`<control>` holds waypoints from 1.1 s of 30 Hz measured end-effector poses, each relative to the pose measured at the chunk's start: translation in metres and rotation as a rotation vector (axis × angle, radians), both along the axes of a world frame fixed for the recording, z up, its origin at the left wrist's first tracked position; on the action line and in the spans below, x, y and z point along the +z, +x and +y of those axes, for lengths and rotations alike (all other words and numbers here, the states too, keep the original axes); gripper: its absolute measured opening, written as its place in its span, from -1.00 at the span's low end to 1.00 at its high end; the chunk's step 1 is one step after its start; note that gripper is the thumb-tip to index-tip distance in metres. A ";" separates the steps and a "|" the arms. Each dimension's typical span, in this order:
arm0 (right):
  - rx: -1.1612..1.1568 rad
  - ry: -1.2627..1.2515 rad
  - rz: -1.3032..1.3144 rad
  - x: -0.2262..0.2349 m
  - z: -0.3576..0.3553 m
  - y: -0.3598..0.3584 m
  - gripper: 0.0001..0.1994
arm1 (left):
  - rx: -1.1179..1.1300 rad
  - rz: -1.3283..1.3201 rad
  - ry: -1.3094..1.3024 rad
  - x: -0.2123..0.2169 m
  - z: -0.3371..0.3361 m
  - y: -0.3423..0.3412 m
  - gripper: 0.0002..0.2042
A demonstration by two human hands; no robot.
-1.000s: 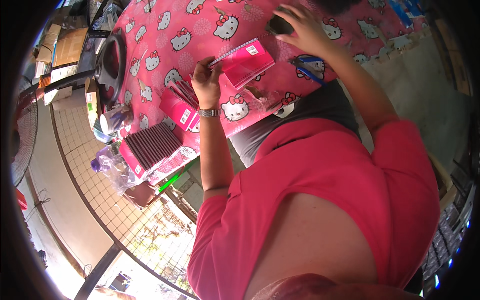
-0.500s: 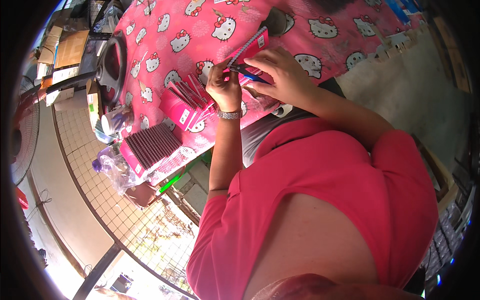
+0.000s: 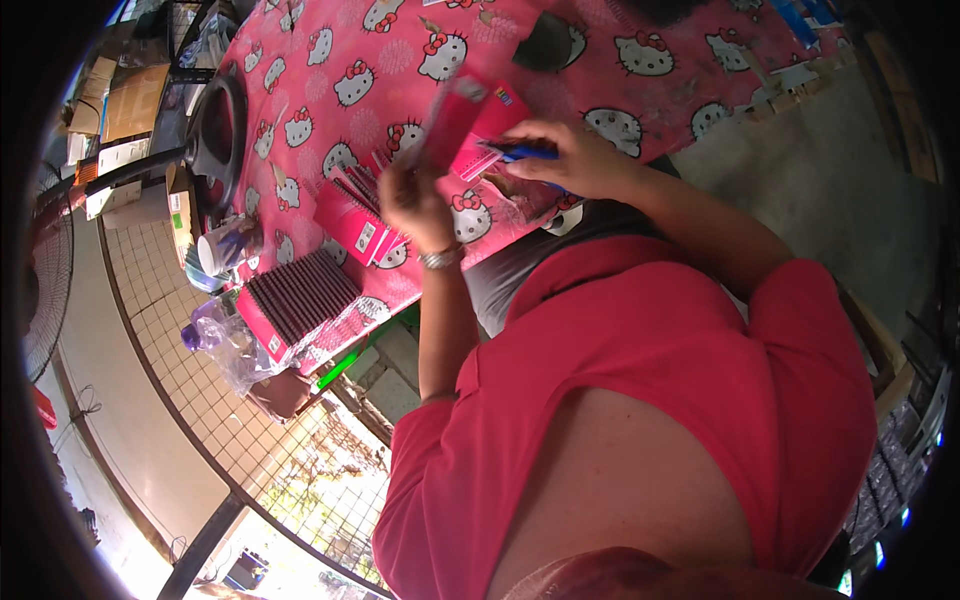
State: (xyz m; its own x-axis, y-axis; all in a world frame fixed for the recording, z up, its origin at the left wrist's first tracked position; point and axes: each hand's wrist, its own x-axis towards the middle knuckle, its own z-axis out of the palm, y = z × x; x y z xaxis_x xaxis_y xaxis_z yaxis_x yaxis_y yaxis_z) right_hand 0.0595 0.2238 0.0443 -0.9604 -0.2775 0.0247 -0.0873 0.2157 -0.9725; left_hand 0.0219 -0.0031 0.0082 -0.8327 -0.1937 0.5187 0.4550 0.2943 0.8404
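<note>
My left hand [image 3: 412,205], a metal watch on its wrist, is closed on a pink notebook [image 3: 452,125] raised at a tilt and smeared by motion. Just right of it, my right hand [image 3: 580,160] grips blue-handled pliers [image 3: 525,152], their dark jaws pointing left. Under the jaws another pink notebook [image 3: 490,125] lies on the cloth. Beside my left wrist sits a loose pile of pink spiral notebooks [image 3: 350,225]. Nearer the table's left edge, a neat row of spiral notebooks [image 3: 300,295] shows its dark coils.
A pink patterned cloth [image 3: 390,110] covers the table. Along its left side are a black round stand base [image 3: 222,140], a white cup [image 3: 220,250] and a clear plastic bag [image 3: 230,345]. A dark piece [image 3: 545,45] lies toward the far side. A wire mesh [image 3: 190,350] stands at the left.
My left hand has moved left and nearer, now with a notebook lifted in it. The pliers have come away from the coil, and my right hand has shifted slightly right.
</note>
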 end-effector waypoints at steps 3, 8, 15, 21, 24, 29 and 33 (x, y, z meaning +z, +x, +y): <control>-0.238 0.519 0.300 -0.026 0.050 0.003 -0.69 | 0.278 -0.225 0.245 0.035 -0.043 0.012 -0.82; -0.380 0.670 0.432 -0.052 0.108 -0.033 -0.77 | 0.587 -0.381 -0.416 0.009 -0.138 0.039 -0.84; -0.729 0.667 0.034 -0.046 0.133 -0.130 -0.82 | 0.444 0.098 -0.924 0.015 -0.075 -0.002 -0.87; -0.658 0.578 0.046 -0.063 0.131 -0.167 -0.87 | -0.335 0.056 -1.054 0.009 0.044 -0.011 -0.67; -0.562 0.144 -0.201 -0.054 0.137 -0.165 -0.90 | -0.352 0.065 -1.149 -0.002 0.054 -0.011 -0.78; -0.244 0.215 0.024 -0.023 0.109 -0.104 -0.75 | -0.435 0.079 -1.216 0.003 0.044 0.005 -0.81; 0.047 0.308 0.288 -0.005 0.073 -0.056 -0.78 | -0.445 0.147 -1.050 0.027 0.030 -0.001 -0.78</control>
State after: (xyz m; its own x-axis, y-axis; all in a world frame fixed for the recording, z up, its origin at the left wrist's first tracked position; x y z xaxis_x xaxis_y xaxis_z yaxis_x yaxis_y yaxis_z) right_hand 0.0040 0.2966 0.0398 -0.9125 -0.3572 0.1993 -0.3628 0.4817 -0.7977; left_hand 0.0211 0.0271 0.0348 -0.6372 0.6875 0.3483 0.7675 0.6071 0.2059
